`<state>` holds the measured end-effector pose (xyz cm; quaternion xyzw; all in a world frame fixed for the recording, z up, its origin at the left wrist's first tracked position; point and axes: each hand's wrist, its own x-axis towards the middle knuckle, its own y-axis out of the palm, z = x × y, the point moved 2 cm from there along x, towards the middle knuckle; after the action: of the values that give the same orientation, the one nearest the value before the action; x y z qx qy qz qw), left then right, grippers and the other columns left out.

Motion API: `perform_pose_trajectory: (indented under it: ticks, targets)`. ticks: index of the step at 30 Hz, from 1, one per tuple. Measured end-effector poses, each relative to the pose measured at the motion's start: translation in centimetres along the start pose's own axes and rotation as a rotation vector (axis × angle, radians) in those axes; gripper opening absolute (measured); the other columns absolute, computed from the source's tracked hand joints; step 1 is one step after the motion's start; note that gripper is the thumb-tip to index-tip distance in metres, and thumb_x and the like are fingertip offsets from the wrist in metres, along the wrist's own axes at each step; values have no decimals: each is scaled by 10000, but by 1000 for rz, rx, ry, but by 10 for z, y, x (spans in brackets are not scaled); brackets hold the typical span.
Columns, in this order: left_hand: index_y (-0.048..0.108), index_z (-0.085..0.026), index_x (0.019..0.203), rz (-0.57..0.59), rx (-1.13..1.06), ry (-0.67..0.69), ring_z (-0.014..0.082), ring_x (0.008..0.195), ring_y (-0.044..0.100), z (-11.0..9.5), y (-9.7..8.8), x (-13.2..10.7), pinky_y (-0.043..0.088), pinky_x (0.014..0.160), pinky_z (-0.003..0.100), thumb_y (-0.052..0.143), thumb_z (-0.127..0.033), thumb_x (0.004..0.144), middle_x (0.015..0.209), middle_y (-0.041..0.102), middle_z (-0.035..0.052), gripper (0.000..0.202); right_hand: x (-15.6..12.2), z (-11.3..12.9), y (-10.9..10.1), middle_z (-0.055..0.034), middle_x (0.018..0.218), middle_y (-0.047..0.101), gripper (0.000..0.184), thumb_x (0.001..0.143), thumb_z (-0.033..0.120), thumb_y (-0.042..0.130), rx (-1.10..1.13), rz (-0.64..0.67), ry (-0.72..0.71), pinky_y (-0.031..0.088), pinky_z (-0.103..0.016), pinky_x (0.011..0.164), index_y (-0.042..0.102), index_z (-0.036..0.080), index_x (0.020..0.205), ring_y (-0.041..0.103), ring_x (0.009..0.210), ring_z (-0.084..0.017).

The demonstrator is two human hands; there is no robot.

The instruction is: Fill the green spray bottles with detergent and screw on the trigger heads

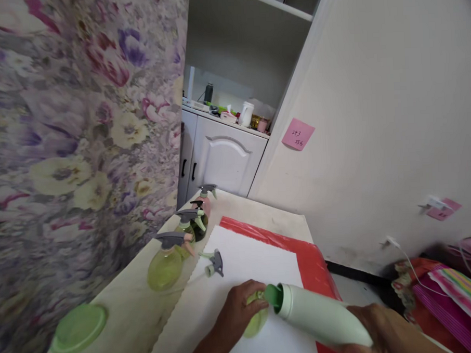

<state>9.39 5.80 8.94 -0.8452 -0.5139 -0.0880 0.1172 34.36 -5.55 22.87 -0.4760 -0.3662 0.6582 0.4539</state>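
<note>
My left hand [243,301] is closed around the neck of a yellow-green spray bottle [256,324], which has no spray head on it and stands on white paper [258,259]. In my right hand [373,329] is a pale green pitcher [319,310], tipped to the left. Its darker green mouth meets the top of the spray bottle; whether liquid runs between them cannot be made out. A loose grey and green spray head [214,264] lies on the paper, left of my left hand.
Several spray bottles with heads, among them a yellow-green bottle [164,269] and a pink bottle [205,201], line the table's left edge. A green round lid [79,329] sits at the near left. Red plastic sheeting [313,267] lies under the paper. Walls flank the table.
</note>
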Motion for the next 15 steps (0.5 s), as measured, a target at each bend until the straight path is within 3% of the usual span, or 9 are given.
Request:
perform_pose_trajectory:
  ticks: [15]
  targets:
    - [743,-195,937,6,-9,-2,221,916,671,-4,-1,-1,456,840,276,674,-219,779,929,750,36,174,1,8,-3,25,706,686,341,766,584,589,5,-3,-9,314,-239,505,631,254,840,606,615,-168]
